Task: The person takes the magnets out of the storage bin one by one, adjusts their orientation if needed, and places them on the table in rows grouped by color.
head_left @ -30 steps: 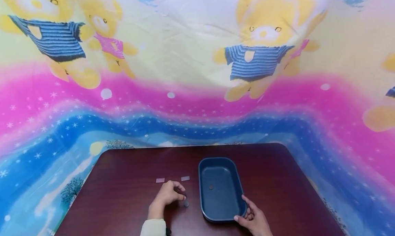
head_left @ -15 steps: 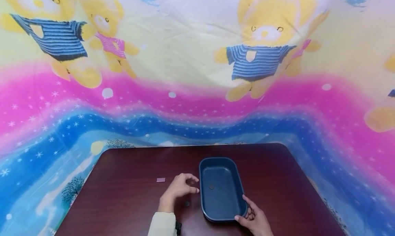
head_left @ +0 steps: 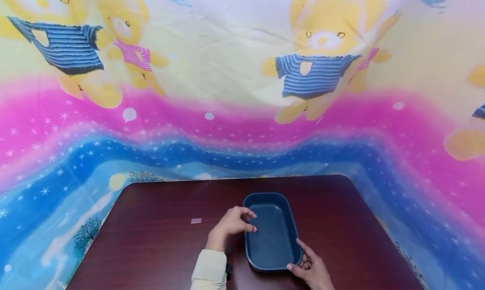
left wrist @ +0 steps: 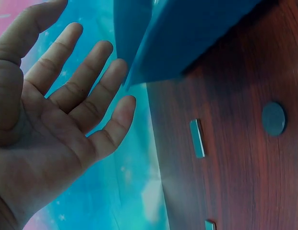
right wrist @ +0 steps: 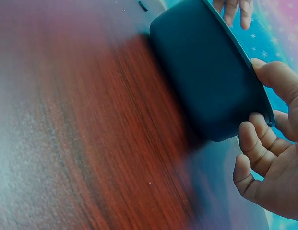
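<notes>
A dark blue rounded plastic bin (head_left: 273, 248) stands on the table. My right hand (head_left: 310, 264) grips its near right corner, thumb on the rim and fingers around the wall in the right wrist view. Reaching over the bin's left rim is my left hand (head_left: 233, 222), its fingers loosely bent and spread. The left wrist view shows this hand (left wrist: 72, 96) with nothing between its fingers. Inside the bin, a small round disc (head_left: 259, 230) lies beside the left thumb tip. Another grey disc (left wrist: 274, 118) and a small flat rectangular piece (left wrist: 197, 138) lie on the table below.
A pinkish rectangular piece (head_left: 196, 221) lies on the tabletop (head_left: 151, 239) left of my left hand. A printed bear cloth (head_left: 212, 71) hangs behind and around the table. A dark band (head_left: 229, 271) sits at my left wrist.
My left hand has moved right from near the table disc to over the bin's left rim, covering the second rectangular piece in the head view. My right hand keeps its grip on the bin.
</notes>
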The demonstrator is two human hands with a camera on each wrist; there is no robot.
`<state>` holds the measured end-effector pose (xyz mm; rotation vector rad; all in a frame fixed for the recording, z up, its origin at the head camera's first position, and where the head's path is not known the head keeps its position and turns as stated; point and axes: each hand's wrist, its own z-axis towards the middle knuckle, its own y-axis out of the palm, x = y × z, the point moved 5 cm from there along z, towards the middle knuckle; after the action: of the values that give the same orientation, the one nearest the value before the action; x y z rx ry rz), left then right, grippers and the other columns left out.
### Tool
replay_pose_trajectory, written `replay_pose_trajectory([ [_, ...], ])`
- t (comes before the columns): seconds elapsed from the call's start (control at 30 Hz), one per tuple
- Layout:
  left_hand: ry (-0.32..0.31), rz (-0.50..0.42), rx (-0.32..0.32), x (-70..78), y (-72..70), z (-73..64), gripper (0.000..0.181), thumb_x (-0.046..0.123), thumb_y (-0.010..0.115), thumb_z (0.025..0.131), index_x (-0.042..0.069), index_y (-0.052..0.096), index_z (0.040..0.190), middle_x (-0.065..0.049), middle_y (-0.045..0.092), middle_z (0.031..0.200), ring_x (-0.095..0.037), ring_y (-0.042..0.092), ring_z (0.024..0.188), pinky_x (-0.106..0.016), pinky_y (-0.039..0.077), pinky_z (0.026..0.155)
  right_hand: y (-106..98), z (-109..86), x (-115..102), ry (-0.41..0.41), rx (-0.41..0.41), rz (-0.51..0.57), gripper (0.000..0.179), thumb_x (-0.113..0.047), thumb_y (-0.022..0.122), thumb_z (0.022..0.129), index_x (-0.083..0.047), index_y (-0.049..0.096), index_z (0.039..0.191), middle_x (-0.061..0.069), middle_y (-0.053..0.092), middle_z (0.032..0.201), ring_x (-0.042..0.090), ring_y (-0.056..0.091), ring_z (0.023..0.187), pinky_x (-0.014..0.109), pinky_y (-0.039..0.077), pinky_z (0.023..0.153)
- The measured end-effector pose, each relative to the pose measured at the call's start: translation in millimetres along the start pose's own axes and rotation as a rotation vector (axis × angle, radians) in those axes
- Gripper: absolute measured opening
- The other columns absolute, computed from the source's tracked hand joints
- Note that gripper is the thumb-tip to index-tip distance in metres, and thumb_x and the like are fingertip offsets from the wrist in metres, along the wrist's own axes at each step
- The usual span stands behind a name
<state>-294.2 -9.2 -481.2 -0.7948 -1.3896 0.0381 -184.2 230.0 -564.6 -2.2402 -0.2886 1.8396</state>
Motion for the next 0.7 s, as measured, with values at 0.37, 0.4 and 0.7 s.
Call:
replay_pose_trajectory([
  [0.37,-0.028,0.016,-0.06,5.7,24.2,20.8,0.027,0.02,0.08,0.072,0.018,0.07,0.097,-0.001,0.061,0.097,-0.024,0.057,0.094,-0.031,0.05,0.067,-1.0,0.2,-0.4,-0.026,0.004,-0.038,0.081,-0.019,0.079,0.074,-0.005,0.037,0.141,0.006,0.045,0.065,0.014,0.043,0.05,0.025,0.039,0.048],
  [0.4,-0.031,0.023,-0.063,5.3,25.6,22.9,0.027,0.02,0.08,0.072,0.018,0.07,0.098,-0.003,0.062,0.099,-0.023,0.057,0.093,-0.031,0.05,0.068,-0.8,0.5,-0.6,-0.027,0.003,-0.039,0.081,-0.019,0.079,0.074,-0.005,0.037,0.141,0.006,0.045,0.065,0.014,0.043,0.05,0.025,0.039,0.048],
  [0.7,-0.054,0.122,-0.097,2.6,39.5,37.7,0.035,0.017,0.081,0.071,0.011,0.068,0.104,-0.009,0.062,0.099,-0.014,0.057,0.081,-0.032,0.05,0.068,-1.0,-1.1,0.2,-0.03,-0.007,-0.026,0.081,-0.018,0.078,0.075,-0.002,0.036,0.141,0.005,0.043,0.065,0.012,0.041,0.049,0.024,0.038,0.047],
])
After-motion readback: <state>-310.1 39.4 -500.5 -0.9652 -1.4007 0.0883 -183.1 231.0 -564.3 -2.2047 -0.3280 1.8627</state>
